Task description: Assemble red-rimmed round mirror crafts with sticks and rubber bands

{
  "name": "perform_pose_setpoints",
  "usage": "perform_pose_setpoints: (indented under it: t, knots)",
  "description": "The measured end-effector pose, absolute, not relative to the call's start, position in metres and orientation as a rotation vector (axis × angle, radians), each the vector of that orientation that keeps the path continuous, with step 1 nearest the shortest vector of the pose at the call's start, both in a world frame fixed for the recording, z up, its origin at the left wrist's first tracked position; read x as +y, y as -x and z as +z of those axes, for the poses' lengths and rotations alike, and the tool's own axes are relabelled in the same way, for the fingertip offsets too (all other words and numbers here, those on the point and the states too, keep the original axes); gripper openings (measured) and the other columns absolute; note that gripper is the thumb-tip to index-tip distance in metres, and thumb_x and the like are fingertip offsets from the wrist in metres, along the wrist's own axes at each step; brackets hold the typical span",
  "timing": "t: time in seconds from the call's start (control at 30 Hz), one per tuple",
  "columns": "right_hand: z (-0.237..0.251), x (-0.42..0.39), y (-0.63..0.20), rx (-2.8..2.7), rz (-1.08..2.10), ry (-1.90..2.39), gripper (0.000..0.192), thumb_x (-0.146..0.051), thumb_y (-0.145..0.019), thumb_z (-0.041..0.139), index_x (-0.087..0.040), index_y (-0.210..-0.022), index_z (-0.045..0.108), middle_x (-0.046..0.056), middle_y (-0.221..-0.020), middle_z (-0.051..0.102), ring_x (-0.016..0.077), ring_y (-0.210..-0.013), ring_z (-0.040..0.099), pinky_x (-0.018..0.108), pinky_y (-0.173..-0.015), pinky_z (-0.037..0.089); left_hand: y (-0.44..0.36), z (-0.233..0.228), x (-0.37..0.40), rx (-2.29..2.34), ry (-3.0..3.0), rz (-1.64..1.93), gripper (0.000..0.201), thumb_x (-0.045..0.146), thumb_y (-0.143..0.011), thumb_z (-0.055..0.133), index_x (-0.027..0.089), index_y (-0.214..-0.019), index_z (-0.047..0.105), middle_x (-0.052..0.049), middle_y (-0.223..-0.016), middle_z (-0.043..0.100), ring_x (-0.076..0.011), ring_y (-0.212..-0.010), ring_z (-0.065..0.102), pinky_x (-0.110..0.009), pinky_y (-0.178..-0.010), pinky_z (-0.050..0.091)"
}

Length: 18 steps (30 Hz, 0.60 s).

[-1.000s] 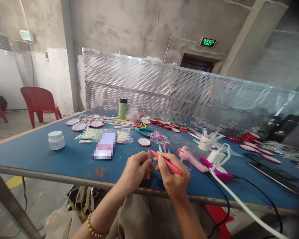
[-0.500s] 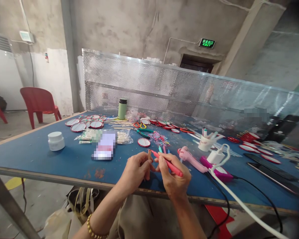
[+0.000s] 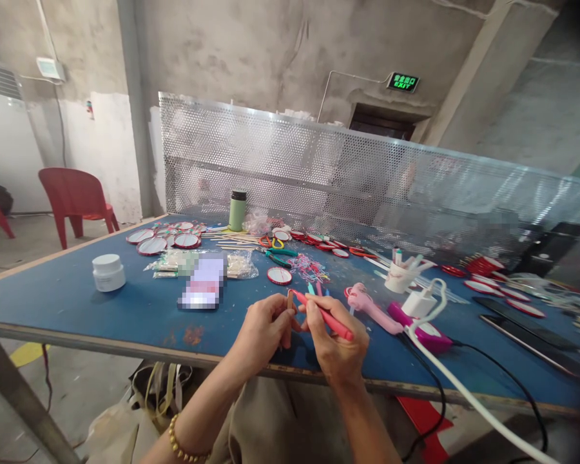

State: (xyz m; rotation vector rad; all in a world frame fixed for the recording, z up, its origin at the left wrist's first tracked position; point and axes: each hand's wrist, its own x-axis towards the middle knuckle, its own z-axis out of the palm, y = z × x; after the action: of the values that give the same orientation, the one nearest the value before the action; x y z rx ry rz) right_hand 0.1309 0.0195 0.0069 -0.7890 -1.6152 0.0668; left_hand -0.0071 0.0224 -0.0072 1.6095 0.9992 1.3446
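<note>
My right hand [image 3: 338, 345] is closed around a pinkish-red marker pen [image 3: 336, 322], held slanted like for writing. The pen's tip meets the top of a small tan, stick-like piece [image 3: 290, 300]. That piece stands upright, pinched in the fingers of my left hand [image 3: 263, 332]; its lower end is hidden. Both hands are over the front edge of the blue table [image 3: 140, 316]. Just beyond them lie a round, red-rimmed white disc [image 3: 279, 276] and a tangle of coloured strings [image 3: 310, 268].
A phone [image 3: 203, 281] lies beside plastic-wrapped sticks [image 3: 241, 265]. At left stands a white jar [image 3: 109, 272]; further back, a green bottle [image 3: 238, 211]. Pliers [image 3: 278, 259], a pink glue gun [image 3: 372, 309], a cup of pens [image 3: 399, 277] and a white cable [image 3: 468, 390] spread rightward.
My right hand and the marker pen have shifted very slightly left, the tip still at the tan piece. My left hand keeps its place.
</note>
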Motion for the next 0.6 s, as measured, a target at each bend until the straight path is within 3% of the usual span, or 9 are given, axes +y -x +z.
perform_pose_setpoints:
  t: [0.6]
  knots:
    - [0.007,0.0184,-0.1316,-1.608,0.035,0.789,0.011,-0.023,-0.092,0.059,-0.021,-0.091,0.07,0.001,-0.077,0.073,0.014,-0.061,0.069,0.026,-0.063,0.057,0.0077,-0.0098,0.0234,1.016,-1.636,1.332,0.024,0.03,-0.091,0.048,0.019,-0.074,0.061,0.003,-0.049,0.059,-0.0114,-0.045,0.052,-0.021,-0.052,0.04]
